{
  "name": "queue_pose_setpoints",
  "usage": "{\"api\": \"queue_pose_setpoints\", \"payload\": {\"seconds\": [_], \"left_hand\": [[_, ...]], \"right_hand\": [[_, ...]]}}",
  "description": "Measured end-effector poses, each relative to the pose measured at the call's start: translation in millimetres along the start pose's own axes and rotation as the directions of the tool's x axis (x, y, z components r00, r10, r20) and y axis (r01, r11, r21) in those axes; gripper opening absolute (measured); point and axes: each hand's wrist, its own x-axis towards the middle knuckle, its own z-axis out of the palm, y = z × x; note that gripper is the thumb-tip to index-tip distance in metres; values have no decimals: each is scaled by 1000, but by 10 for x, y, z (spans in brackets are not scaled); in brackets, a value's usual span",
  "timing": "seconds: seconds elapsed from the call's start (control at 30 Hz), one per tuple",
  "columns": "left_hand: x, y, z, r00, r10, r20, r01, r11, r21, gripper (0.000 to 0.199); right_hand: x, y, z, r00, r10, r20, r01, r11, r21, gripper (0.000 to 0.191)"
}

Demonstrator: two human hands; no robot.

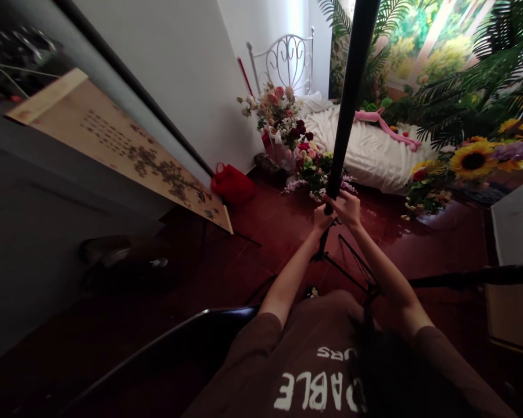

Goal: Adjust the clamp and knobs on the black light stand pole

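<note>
A thick black pole rises from a thin-legged black stand up past the top of the view. My left hand is wrapped round the lower part of the pole, just under the end of its thick section. Beside it and slightly higher, my right hand grips the pole from the right, its fingers bent against the black surface. Both hands are close together. Part of the stand's joint is hidden behind them.
A hanging scroll leans at the left, near a red bag. Flowers and a white-draped bed lie ahead. Sunflowers stand right. Another dark pole crosses at the right. A dark shiny edge is at lower left.
</note>
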Motion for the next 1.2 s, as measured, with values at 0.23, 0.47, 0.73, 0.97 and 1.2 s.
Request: {"api": "queue_pose_setpoints", "payload": {"seconds": [0.23,0.47,0.73,0.97,1.2], "left_hand": [[-17,160,-38,999,34,-37,-27,983,182,19],[-23,249,62,992,-3,-123,27,981,194,23],[-55,253,92,985,-6,-175,49,969,243,25],[-41,221,105,985,14,-170,29,968,248,32],[-42,239,120,986,-22,-167,77,942,326,37]], "right_hand": [[374,-495,-221,992,-120,-47,123,990,65,39],[419,-532,-234,991,-129,-33,132,982,138,42],[144,-160,-465,987,-111,115,94,985,141,37],[-485,600,-462,905,216,367,-223,975,-24,29],[-633,635,-133,653,490,578,-756,475,451,51]]}}
